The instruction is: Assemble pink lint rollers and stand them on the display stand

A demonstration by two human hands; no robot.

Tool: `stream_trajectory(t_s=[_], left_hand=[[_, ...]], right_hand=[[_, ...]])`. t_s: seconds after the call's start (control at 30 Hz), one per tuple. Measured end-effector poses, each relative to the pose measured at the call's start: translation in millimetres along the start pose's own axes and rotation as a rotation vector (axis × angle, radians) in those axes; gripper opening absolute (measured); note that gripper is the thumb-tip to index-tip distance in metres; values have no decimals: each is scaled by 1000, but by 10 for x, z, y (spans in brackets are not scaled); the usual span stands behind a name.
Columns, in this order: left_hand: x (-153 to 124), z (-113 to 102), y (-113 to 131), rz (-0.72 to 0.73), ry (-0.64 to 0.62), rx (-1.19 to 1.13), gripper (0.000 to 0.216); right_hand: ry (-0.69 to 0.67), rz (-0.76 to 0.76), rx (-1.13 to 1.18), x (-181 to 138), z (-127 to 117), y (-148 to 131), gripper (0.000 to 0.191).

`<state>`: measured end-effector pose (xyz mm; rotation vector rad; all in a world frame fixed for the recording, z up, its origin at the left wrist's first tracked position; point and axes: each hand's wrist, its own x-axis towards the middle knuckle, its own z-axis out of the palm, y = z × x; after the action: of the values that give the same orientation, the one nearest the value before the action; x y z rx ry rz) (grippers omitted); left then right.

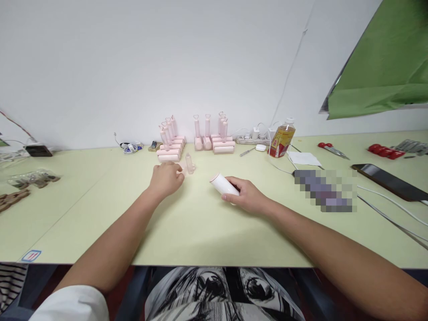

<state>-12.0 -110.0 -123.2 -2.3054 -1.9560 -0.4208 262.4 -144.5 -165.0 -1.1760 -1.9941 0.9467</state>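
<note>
My right hand (245, 195) is wrapped around a smooth white cylinder (222, 185) with a pinkish rim at its far end. The cylinder is tilted, its rim end pointing up and left. My left hand (166, 179) is low over the table with its fingers bent down, the thumb and index finger close around a pale pink see-through piece whose shape is mostly hidden. Just right of that hand stands a small clear pink tube (189, 163) with a side loop. Behind it are rows of pink cylinders (169, 154), and pink tubes with looped tops (196, 126) stand upright among them.
A drink bottle (282, 139) stands at the back right by a power strip (250, 139). Further right are a phone (389, 182), cables, a blurred-out patch and red-handled tools (386, 151). Bundled cables (132, 147) and plastic-wrapped parts (33, 177) lie on the left.
</note>
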Motion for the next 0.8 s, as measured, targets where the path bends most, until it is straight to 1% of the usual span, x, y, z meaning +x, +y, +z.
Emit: stream_trajectory(t_s=[0.07, 0.13, 0.27, 0.33, 0.4, 0.47, 0.6, 0.67, 0.8], left_hand=[[36, -15, -68, -43, -75, 78, 37], [50, -16, -100, -61, -119, 101, 40], [34, -8, -85, -66, -204, 124, 38], [20, -9, -69, -64, -248, 128, 37], [11, -9, -62, -56, -272, 136, 36], [9, -6, -67, -52, -281, 156, 35], [18, 14, -91, -52, -263, 214, 40], [22, 30, -99, -54, -266, 219, 41], [17, 64, -106, -52, -274, 190, 35]], right_hand=[[6, 13, 58, 1, 5, 16, 55], [3, 35, 130, -6, 8, 25, 65], [5, 34, 257, -39, 1, -6, 81], [8, 20, 327, -55, -6, -37, 84], [12, 19, 393, -62, -10, -65, 82], [27, 31, 432, -60, -12, -82, 75], [64, 46, 433, -38, -9, -70, 58], [75, 45, 431, -25, -9, -59, 52], [112, 45, 478, -15, -23, -78, 53]])
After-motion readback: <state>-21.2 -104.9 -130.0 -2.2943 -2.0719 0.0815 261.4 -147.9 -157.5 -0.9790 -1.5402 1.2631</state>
